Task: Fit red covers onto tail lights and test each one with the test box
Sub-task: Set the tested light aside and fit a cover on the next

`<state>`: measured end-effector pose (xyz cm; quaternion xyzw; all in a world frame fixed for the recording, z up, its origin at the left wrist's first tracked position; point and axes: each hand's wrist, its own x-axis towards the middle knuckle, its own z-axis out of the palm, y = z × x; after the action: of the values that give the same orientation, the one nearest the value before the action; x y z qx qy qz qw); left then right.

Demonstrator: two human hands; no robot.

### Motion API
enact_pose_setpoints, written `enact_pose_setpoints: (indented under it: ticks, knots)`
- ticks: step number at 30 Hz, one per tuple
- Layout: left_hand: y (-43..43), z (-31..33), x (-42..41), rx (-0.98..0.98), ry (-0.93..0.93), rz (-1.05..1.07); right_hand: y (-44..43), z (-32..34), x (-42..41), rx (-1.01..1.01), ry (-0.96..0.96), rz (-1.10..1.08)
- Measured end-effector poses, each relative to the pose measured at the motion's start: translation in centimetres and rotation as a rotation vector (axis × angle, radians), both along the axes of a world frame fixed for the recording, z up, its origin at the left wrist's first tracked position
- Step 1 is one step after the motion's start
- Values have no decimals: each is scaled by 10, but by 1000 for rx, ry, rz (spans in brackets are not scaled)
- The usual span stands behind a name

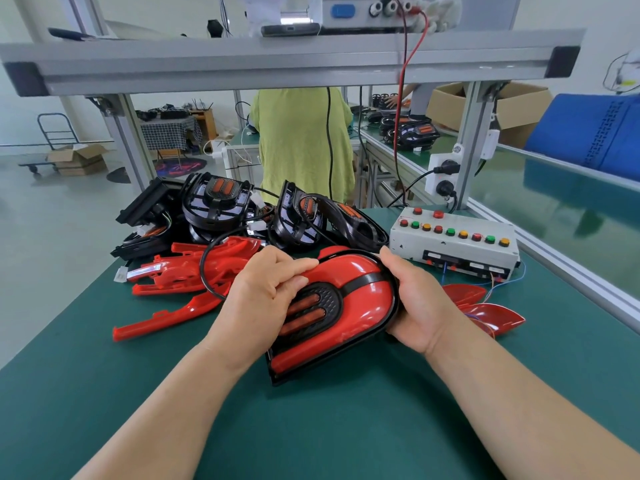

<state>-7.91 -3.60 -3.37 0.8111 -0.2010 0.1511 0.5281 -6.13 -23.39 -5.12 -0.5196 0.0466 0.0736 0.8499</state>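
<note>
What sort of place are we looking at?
Probably a factory assembly line for vehicle lights: a green bench piled with bare tail lights and loose red covers, a test box with coloured buttons, and another worker beyond it.

Red-covered tail light (349,306) gripped between left hand (266,292) and right hand (419,306), test box (453,240) beside.

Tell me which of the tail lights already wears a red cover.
The tail light held between the left hand and right hand. The tail lights piled behind it are bare black frames without covers.
</note>
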Motion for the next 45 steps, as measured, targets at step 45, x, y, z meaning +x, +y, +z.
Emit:
enact_pose_setpoints:
  ticks: [45]
  knots:
    - [37, -8, 32, -380, 699, -143, -11, 7, -1, -135, -36, 101]
